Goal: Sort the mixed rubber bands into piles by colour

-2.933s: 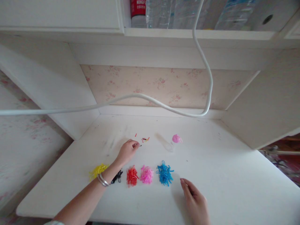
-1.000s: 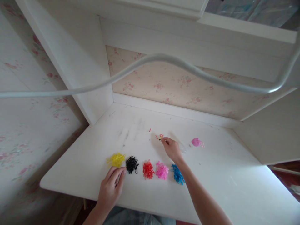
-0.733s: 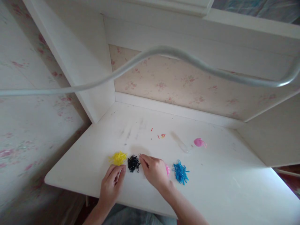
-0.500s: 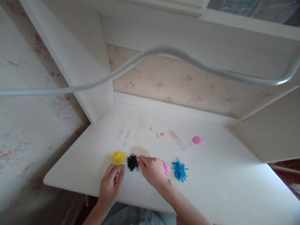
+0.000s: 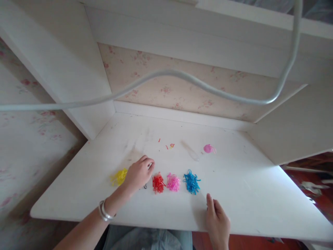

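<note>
My left hand (image 5: 139,172) is over the white table (image 5: 104,205), its fingers curled in towards the thumb. Beneath it the black rubber bands (image 5: 145,186) are mostly hidden; only a few show by the wrist. To its left is a heap of yellow rubber bands (image 5: 119,177), partly covered by the hand. Red rubber bands (image 5: 158,183) lie just right of it, then pink ones (image 5: 173,182) and blue ones (image 5: 191,182). Near the front edge, right of the blue heap, my right hand (image 5: 218,218) has its thumb up and fingers folded. What either hand holds is hidden.
Towards the back lie a few red and orange bits (image 5: 171,146), a clear thin item (image 5: 192,152) and a small pink object (image 5: 208,149). A pale curved rod (image 5: 169,73) crosses the view above the table. White side panels (image 5: 293,118) enclose the desk.
My right hand has left the black heap and moved right to the front edge, uncovering the red and pink heaps. My left hand has reached forward and right over the black bands. The view has shifted.
</note>
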